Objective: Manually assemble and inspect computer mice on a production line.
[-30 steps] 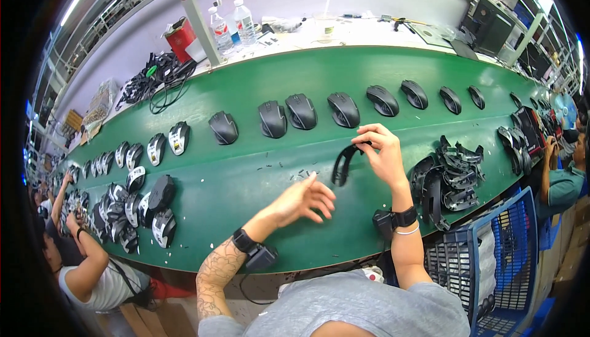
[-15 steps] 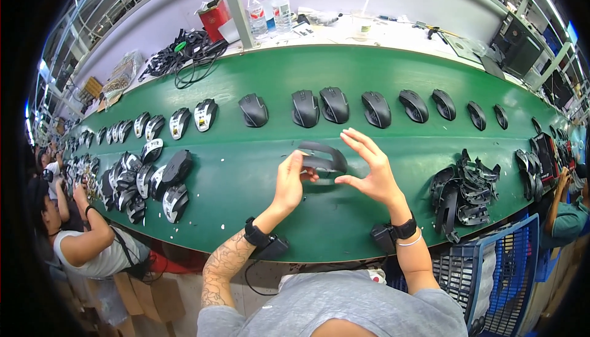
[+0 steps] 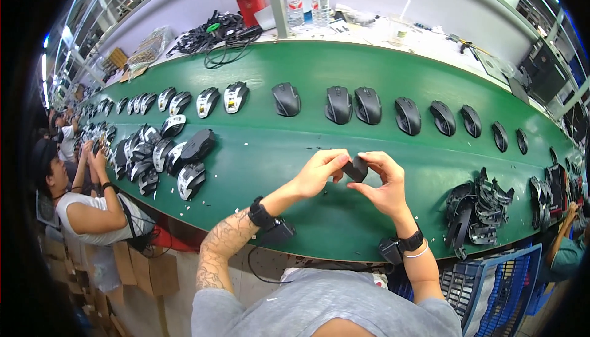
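A black curved mouse shell piece (image 3: 355,168) is held in the air over the near part of the green bench, turned so that it looks short and blocky. My left hand (image 3: 321,173) pinches its left side between thumb and fingers. On the other side, my right hand (image 3: 384,183) has its fingertips on the piece's upper right edge, with the thumb below. Beyond my hands, a row of black mice (image 3: 369,106) lies along the bench. To the right of my right hand is a heap of black plastic shell parts (image 3: 479,208).
Half-assembled mice with pale insides (image 3: 192,180) are piled at left, and more (image 3: 236,97) continue the row. A blue plastic crate (image 3: 507,288) stands at the lower right. Water bottles (image 3: 320,5) and tangled black cables (image 3: 215,32) occupy the back shelf. A co-worker (image 3: 92,208) sits at far left.
The shell piece has been turned from a wide, open arch to a compact shape. My right hand has closed in from beside it to touch it. The view has shifted left, so the bench appears further right.
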`<state>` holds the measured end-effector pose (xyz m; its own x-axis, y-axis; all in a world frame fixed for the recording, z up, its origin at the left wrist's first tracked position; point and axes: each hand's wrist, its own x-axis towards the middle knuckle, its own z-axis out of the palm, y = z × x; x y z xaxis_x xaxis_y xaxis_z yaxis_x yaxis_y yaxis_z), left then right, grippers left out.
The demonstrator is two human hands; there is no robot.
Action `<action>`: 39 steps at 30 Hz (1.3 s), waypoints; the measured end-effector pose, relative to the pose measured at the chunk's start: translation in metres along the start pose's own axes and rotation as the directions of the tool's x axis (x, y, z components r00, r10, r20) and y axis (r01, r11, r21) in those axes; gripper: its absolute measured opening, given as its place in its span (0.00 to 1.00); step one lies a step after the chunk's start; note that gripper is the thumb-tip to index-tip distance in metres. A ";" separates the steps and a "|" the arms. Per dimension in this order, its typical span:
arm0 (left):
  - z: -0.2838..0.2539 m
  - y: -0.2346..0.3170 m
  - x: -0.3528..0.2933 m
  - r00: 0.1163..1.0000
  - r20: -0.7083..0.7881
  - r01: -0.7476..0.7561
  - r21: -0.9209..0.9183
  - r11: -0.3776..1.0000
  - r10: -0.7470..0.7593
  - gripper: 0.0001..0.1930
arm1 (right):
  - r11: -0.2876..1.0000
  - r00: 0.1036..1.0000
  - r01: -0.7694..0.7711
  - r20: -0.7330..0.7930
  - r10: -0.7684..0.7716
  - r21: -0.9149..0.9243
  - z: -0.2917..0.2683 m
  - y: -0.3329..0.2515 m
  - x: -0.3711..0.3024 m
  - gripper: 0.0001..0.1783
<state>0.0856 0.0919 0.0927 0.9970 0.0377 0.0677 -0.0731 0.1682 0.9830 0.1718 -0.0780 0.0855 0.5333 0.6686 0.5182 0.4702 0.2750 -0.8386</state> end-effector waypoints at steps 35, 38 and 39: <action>-0.050 -0.015 -0.008 0.958 -0.268 -0.086 -0.596 0.799 -0.097 0.19 | 0.880 0.984 -0.021 -0.165 -0.066 -0.474 0.018 -0.005 0.006 0.36; -0.037 -0.024 -0.011 0.935 -0.343 -0.105 -0.511 0.853 -0.090 0.18 | 0.904 0.986 -0.077 -0.167 0.006 -0.420 0.022 0.001 0.002 0.36; -0.032 -0.027 -0.012 0.926 -0.367 -0.102 -0.478 0.873 -0.093 0.17 | 0.917 0.979 -0.110 -0.199 0.034 -0.384 0.024 0.000 0.002 0.35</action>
<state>0.0751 0.1185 0.0603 0.9203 0.3805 -0.0911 -0.1776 0.6135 0.7695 0.1559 -0.0597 0.0825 0.6783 0.5267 0.5123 0.6425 -0.0870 -0.7613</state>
